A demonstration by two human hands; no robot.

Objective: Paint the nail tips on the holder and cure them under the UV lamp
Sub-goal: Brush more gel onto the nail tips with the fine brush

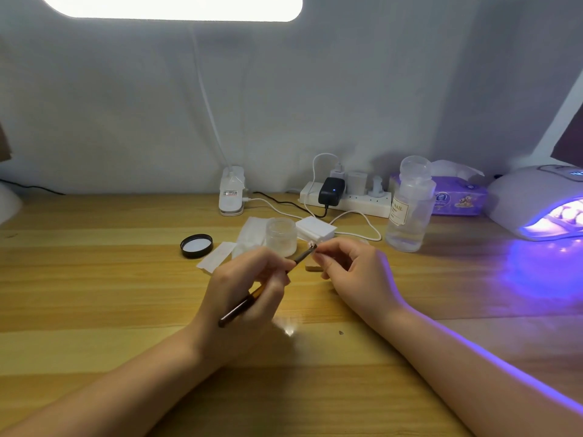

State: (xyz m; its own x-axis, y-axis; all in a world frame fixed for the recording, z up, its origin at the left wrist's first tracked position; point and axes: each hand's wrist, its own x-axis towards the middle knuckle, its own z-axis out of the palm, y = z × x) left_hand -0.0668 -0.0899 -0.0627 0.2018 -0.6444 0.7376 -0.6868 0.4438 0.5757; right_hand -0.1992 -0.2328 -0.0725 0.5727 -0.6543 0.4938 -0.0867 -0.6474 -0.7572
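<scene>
My left hand (249, 288) grips a dark nail brush (243, 305) with an amber band, its tip raised toward the right. My right hand (350, 272) pinches something small at the brush tip (312, 246); what it is cannot be made out. Just behind the hands stands an open frosted jar (281, 236), with its black lid (196, 246) lying to the left. A white block-shaped holder (316, 230) sits behind the jar. The UV lamp (536, 200) glows violet at the far right of the wooden desk (94, 294).
A clear pump bottle (410, 206) stands right of the holder. A power strip (347, 200) with plugs and cables, a tissue pack (457, 197) and a desk lamp clamp (232, 192) line the back wall. White wipes (220, 257) lie near the lid.
</scene>
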